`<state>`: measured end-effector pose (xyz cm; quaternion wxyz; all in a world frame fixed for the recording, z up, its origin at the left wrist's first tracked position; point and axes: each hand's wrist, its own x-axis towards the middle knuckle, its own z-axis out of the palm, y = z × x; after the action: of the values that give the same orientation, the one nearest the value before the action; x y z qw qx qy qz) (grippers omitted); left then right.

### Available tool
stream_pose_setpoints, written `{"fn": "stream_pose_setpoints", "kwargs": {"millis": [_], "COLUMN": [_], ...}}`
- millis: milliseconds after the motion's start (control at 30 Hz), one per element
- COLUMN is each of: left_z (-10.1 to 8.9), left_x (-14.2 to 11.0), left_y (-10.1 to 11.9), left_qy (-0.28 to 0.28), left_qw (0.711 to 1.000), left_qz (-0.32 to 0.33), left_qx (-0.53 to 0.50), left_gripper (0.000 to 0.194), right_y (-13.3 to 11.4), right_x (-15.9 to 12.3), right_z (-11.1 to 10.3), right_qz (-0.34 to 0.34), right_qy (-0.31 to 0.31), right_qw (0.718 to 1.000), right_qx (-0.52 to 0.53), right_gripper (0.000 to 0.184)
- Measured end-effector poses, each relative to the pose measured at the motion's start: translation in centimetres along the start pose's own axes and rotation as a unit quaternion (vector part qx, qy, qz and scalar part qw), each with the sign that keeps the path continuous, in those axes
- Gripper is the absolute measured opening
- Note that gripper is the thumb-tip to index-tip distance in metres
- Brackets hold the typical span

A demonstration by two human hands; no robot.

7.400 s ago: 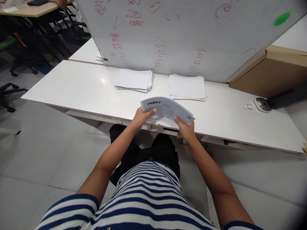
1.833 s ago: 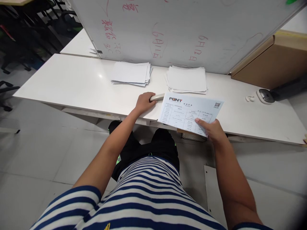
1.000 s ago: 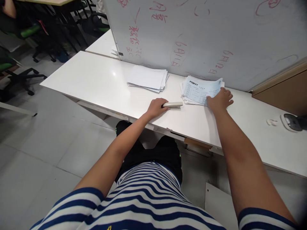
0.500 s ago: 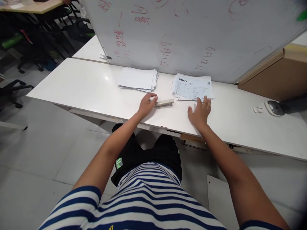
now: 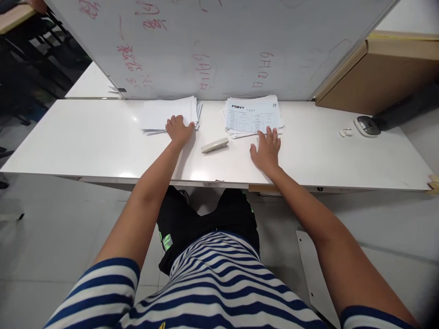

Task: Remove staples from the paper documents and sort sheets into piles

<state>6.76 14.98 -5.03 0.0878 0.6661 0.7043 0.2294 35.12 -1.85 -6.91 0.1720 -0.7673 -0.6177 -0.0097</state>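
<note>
My left hand point(image 5: 179, 130) rests at the front right corner of a stack of blank-topped white paper point(image 5: 168, 112), its fingers spread over the edge. My right hand point(image 5: 266, 148) lies open, fingertips at the front edge of a stack of printed sheets point(image 5: 254, 114) headed "PONY". Between the two hands a pale grey stapler point(image 5: 215, 145) lies on the white desk point(image 5: 85, 137), touched by neither. Sheets in both stacks sit a little unevenly.
A whiteboard point(image 5: 233, 50) with red writing stands along the desk's back edge. To the right are a cardboard box point(image 5: 373, 77), a computer mouse point(image 5: 367, 126) and a small white object point(image 5: 345, 132). A drawer point(image 5: 265, 188) shows under the desk edge.
My left hand has left the stapler and moved left onto the blank-topped paper stack. My right hand stays by the printed stack. The camera view has turned somewhat.
</note>
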Motion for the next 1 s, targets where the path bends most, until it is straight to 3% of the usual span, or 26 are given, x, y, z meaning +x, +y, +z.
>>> {"fn": "stream_pose_setpoints", "kwargs": {"millis": [200, 333, 500, 700, 1000], "left_z": [0.0, -0.3, -1.2, -2.6, -3.7], "left_x": [0.3, 0.3, 0.6, 1.2, 1.3], "left_y": [0.9, 1.2, 0.3, -1.2, -1.1], "left_qy": [0.016, 0.008, 0.001, -0.014, -0.024], "left_qw": [0.999, 1.000, 0.999, 0.999, 0.999], "left_qz": [-0.033, -0.019, 0.016, 0.036, 0.015], "left_qx": [0.001, -0.005, 0.031, 0.033, 0.020], "left_gripper": [0.050, 0.046, 0.036, 0.038, 0.025], "right_y": [0.1, 0.2, 0.4, 0.1, 0.3], "right_x": [0.1, 0.2, 0.2, 0.1, 0.2], "right_z": [0.2, 0.2, 0.3, -0.1, 0.3], "right_qz": [0.000, -0.001, -0.007, 0.000, -0.003], "right_qy": [-0.003, -0.011, -0.014, -0.022, -0.016], "right_qw": [1.000, 1.000, 1.000, 1.000, 1.000], "right_qx": [0.013, 0.017, 0.024, 0.021, 0.020], "right_gripper": [0.057, 0.057, 0.057, 0.056, 0.056]}}
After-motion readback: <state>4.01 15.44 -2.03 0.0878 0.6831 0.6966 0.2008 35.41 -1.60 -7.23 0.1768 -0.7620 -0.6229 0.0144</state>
